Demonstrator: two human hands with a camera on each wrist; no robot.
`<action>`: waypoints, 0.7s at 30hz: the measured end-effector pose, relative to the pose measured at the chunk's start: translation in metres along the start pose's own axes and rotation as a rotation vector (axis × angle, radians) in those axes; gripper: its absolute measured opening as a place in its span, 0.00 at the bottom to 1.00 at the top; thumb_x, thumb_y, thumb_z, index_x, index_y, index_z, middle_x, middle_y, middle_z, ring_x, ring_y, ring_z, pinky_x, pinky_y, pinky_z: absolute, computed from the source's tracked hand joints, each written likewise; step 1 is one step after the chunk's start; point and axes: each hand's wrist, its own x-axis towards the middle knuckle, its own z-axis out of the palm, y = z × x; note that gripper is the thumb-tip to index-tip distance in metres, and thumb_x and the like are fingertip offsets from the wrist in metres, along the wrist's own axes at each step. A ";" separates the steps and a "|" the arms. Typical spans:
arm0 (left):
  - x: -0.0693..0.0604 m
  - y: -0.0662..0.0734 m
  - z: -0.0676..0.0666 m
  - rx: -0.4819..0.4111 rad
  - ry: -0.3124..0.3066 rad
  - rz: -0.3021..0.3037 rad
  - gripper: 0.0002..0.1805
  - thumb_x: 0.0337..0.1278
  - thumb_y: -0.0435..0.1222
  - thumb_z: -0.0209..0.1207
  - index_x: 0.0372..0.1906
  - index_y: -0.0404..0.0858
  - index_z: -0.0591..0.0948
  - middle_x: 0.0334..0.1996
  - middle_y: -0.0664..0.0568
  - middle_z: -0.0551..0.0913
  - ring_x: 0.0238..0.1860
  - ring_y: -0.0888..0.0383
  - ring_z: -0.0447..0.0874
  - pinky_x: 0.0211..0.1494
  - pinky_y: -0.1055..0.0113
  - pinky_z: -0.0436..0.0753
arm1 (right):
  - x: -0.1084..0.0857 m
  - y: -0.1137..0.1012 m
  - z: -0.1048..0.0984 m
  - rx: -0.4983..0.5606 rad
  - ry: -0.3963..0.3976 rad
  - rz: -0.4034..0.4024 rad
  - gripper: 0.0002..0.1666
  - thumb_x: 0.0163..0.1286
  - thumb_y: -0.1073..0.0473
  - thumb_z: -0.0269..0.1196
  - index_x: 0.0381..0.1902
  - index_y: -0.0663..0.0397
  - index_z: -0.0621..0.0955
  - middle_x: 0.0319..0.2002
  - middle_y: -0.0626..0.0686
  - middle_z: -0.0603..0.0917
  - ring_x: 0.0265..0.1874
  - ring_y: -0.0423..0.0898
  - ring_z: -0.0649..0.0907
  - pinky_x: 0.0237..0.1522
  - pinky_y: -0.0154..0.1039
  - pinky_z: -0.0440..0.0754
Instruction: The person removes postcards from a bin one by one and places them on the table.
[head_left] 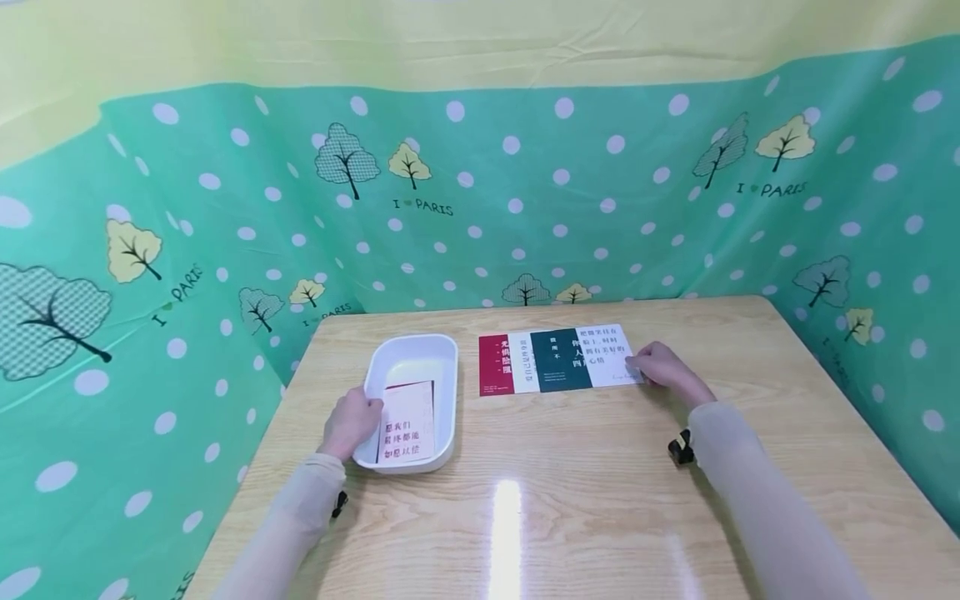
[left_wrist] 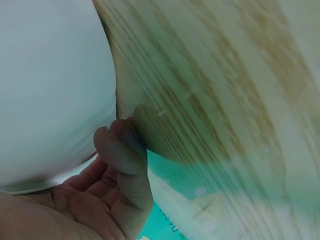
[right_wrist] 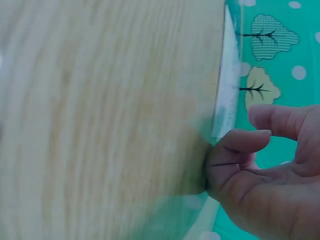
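Observation:
At the left side of the white plastic tray (head_left: 447,417), my left hand (head_left: 352,422) grips the rim, fingertips over its edge. The left wrist view shows the curled fingers of the left hand (left_wrist: 117,185) against the tray wall (left_wrist: 55,90). Inside the tray lie a few printed cards (head_left: 408,417), the top one pale with red characters. Overlapping cards form a row on the table: red (head_left: 495,367), white (head_left: 525,367), dark green (head_left: 558,358) and white (head_left: 607,354). My right hand (head_left: 663,367) touches the last white card's right edge, thumb and forefinger apart in the right wrist view.
The wooden table (head_left: 585,483) reaches back to a green dotted curtain (head_left: 517,217) with printed trees, which also hangs along both sides. A bright light reflection lies on the tabletop near the front. Black wrist devices (head_left: 681,450) sit below the sleeves.

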 end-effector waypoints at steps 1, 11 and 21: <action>0.000 0.000 0.000 0.000 0.000 -0.004 0.26 0.77 0.37 0.49 0.68 0.22 0.71 0.40 0.37 0.84 0.35 0.48 0.85 0.38 0.54 0.88 | -0.002 -0.001 0.001 0.001 -0.005 0.008 0.22 0.82 0.54 0.53 0.56 0.73 0.70 0.26 0.51 0.74 0.27 0.46 0.73 0.36 0.40 0.73; -0.005 0.000 -0.001 -0.012 -0.014 -0.021 0.25 0.77 0.37 0.48 0.66 0.21 0.71 0.37 0.38 0.83 0.34 0.48 0.84 0.35 0.57 0.86 | -0.018 -0.016 0.002 -0.011 -0.028 -0.026 0.20 0.83 0.53 0.53 0.54 0.70 0.71 0.29 0.54 0.74 0.29 0.48 0.73 0.34 0.42 0.72; -0.002 0.002 -0.001 -0.013 -0.017 -0.002 0.25 0.77 0.37 0.48 0.65 0.20 0.72 0.35 0.39 0.83 0.31 0.49 0.85 0.32 0.58 0.86 | -0.032 -0.074 0.003 0.016 -0.057 -0.166 0.17 0.81 0.56 0.55 0.54 0.67 0.75 0.27 0.52 0.74 0.25 0.45 0.72 0.30 0.39 0.73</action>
